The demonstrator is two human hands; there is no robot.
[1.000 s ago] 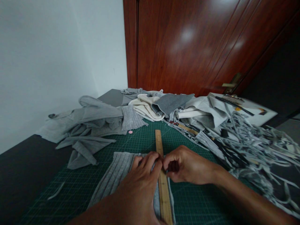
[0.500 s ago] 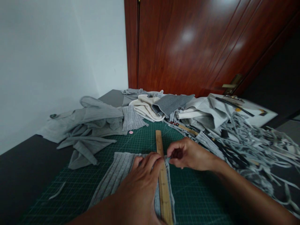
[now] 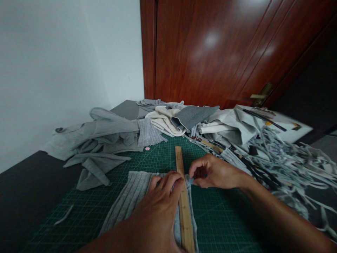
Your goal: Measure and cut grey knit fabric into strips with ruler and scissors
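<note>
Tabletop: dark grey, bare at the left (image 3: 39,182), its far corner reaching towards the wall.
Cutting mat: green with a fine pale grid (image 3: 86,211), flat on the tabletop.
Ribbed cloth: light grey (image 3: 131,196), on the mat at the near middle.
Ruler: wooden (image 3: 181,196), lengthwise over the cloth near its right edge, the far end past the cloth onto the mat.
Left hand: on the cloth and ruler (image 3: 158,207), fingers bent and slightly spread, tips at the ruler.
Right hand: just right of the ruler (image 3: 218,172), thumb and forefinger pinching a bit of the cloth's right edge.
Mat, loose bits: a pale curled scrap (image 3: 64,215) at left, a pink dot (image 3: 147,149) farther back.
Left heap: rumpled grey fabric (image 3: 116,130), partly over the mat.
Back: folded cream cloth (image 3: 163,117) beside darker grey cloth (image 3: 195,116).
Right heap: tangled pale strips (image 3: 289,161), with a white board (image 3: 297,128) behind.
Room: plain pale wall (image 3: 65,52) at left; glossy reddish-brown door (image 3: 205,52) with a metal handle (image 3: 259,95).
</note>
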